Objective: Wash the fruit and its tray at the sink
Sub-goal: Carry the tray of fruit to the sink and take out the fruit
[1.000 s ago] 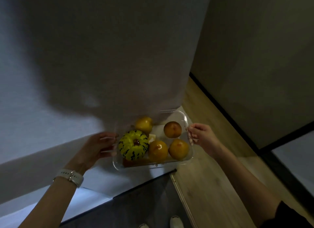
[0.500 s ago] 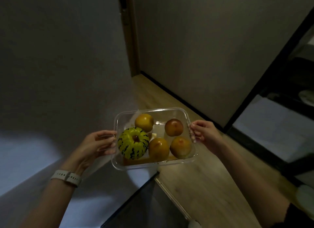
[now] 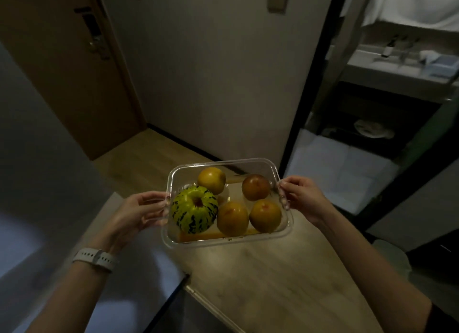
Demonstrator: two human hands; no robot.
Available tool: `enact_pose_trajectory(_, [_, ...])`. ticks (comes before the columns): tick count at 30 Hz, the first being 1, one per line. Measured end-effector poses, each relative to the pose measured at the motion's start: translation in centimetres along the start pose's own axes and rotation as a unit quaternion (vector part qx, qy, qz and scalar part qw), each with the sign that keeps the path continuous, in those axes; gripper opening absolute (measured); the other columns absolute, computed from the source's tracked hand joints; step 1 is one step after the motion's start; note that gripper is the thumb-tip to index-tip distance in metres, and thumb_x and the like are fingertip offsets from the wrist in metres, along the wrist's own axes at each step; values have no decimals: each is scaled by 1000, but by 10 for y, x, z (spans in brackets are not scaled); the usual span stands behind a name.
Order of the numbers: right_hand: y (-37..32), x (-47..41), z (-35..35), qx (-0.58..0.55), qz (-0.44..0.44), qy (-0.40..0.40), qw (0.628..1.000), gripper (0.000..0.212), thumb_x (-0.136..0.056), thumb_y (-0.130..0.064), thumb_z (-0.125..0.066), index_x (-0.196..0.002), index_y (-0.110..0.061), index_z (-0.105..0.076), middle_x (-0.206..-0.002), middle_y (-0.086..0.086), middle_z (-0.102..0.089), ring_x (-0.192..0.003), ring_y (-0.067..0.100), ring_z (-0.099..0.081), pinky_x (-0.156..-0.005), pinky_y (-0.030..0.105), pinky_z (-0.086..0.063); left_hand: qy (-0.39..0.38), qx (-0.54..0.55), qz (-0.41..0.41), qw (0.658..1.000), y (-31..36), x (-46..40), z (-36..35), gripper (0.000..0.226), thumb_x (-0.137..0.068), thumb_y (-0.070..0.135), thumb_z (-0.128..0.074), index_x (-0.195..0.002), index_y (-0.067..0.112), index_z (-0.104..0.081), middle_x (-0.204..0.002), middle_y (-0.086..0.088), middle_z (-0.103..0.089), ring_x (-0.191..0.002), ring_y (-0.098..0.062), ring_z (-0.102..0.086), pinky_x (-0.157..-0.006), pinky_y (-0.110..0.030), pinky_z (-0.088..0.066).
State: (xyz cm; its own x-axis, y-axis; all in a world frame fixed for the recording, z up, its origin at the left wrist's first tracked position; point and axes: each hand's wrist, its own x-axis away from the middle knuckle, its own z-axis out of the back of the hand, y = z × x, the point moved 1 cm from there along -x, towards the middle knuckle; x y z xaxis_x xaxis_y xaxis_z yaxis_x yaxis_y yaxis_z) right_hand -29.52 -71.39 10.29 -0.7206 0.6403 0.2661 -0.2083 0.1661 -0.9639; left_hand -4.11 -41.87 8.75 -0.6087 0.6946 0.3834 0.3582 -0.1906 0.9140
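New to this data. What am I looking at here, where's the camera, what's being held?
No robot: a person wears one wide-angle camera on the head, looking forward and down at their own arms. The left hand and right hand each grip a short side of a clear rectangular plastic tray, carried in the air above a wooden floor. In it lie a green-and-yellow striped round melon and four orange-brown round fruits. A washbasin counter shows through the doorway at upper right.
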Motion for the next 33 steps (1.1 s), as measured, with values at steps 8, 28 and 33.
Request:
enact_pose_trajectory(8, [-2,2,114,-21,-3,104,994,14,-95,-8,-55,-87,-3,-66,-67,7,-63,-55,15,-59,-44,21,-46,-69,-30,3,997,16,-64,-116,30,-70,4,-68,-100,5,-68,-80,-8,-73,-60,-14,-67,-52,-26,-57])
enact_pose_trajectory(28, [-16,-127,314,-68,-15,269,960,14,-94,-10,-56,-95,0,-66,-80,11,-65,-71,20,-63,-66,30,-54,-210,-99,21,972,86,-317,-334,30,-73,5,-67,-103,2,-69,-77,-14,-68,-58,-18,-66,-51,-27,-56])
enact_pose_trajectory(33, [-38,-186,362,-61,-14,291,955,17,-94,-12,-56,-98,2,-65,-80,11,-64,-71,20,-63,-64,29,-52,-238,-107,21,965,120,-392,-386,28,-73,7,-68,-100,3,-71,-73,-11,-68,-59,-17,-66,-52,-28,-56])
